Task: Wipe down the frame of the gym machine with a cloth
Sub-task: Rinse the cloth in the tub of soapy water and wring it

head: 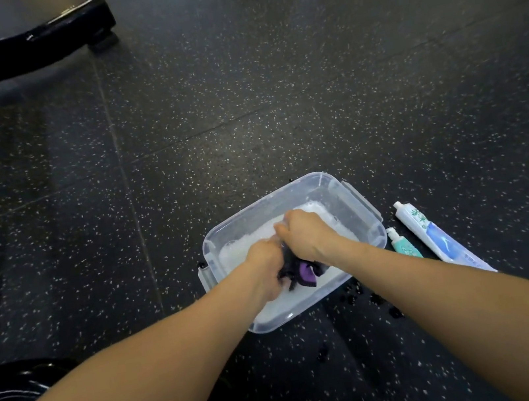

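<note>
Nearest, the left hand and right hand both grip the dark, purple-edged cloth, fingers curled round it as if wringing, over the sudsy tub on the floor. Wiping looks not yet begun: the frame lies far left, untouched. Right of the tub lie a small tube and a large tube; dark drops spot the floor near them.

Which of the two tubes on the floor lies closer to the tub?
The small teal tube, lying right beside the clear plastic tub. The long white and blue tube lies further out, on its far side.
</note>
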Demonstrator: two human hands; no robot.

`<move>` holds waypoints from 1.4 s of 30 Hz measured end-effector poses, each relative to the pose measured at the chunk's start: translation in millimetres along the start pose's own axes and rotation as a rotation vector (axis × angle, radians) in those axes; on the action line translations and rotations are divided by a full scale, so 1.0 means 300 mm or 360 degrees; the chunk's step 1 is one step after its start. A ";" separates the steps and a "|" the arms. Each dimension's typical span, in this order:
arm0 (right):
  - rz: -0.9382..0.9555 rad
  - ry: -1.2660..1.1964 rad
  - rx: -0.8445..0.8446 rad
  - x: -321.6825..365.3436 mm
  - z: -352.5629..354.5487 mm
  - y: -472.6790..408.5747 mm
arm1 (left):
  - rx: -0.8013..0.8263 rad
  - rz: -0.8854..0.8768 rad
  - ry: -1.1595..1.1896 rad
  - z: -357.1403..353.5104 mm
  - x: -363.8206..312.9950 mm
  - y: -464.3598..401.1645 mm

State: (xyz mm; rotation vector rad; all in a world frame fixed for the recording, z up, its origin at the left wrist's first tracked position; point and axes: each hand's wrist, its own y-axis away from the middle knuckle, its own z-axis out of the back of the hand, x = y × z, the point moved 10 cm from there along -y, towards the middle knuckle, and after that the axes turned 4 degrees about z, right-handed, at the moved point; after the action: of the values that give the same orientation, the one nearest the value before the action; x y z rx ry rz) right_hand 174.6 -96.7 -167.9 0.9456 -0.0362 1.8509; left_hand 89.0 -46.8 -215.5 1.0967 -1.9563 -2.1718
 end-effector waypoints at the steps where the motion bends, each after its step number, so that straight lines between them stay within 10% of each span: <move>1: -0.0012 0.0045 -0.0001 -0.021 -0.002 -0.010 | -0.0042 -0.0010 -0.0106 0.012 0.002 -0.011; 7: -0.0059 0.0346 0.0059 -0.107 -0.033 -0.060 | -0.0208 -0.0360 -0.0663 0.049 -0.091 -0.026; 11: 0.0048 0.0720 0.0634 -0.116 -0.165 -0.007 | -0.0431 -0.0297 -0.1096 0.118 -0.085 -0.062; 15: 0.0023 0.0798 0.0685 -0.125 -0.200 -0.024 | -0.0284 -0.0043 -0.0711 0.099 0.014 -0.113; 23: -0.0185 -0.0790 0.0374 -0.026 -0.089 0.017 | 0.0078 0.0128 0.0072 0.022 0.019 -0.089; 31: -0.0072 -0.0298 0.0016 0.028 -0.010 0.009 | 0.0150 0.0080 0.0454 -0.039 -0.002 -0.029; 42: -0.0110 0.0377 0.0245 -0.104 -0.069 -0.046 | -0.0351 -0.0351 -0.1110 0.056 -0.107 -0.030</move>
State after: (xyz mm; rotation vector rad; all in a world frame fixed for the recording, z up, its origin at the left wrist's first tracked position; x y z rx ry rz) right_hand 179.0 -105.3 -206.7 0.8148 0.2839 1.9100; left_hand 108.6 -15.6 -208.5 0.5819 -1.7654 -3.1167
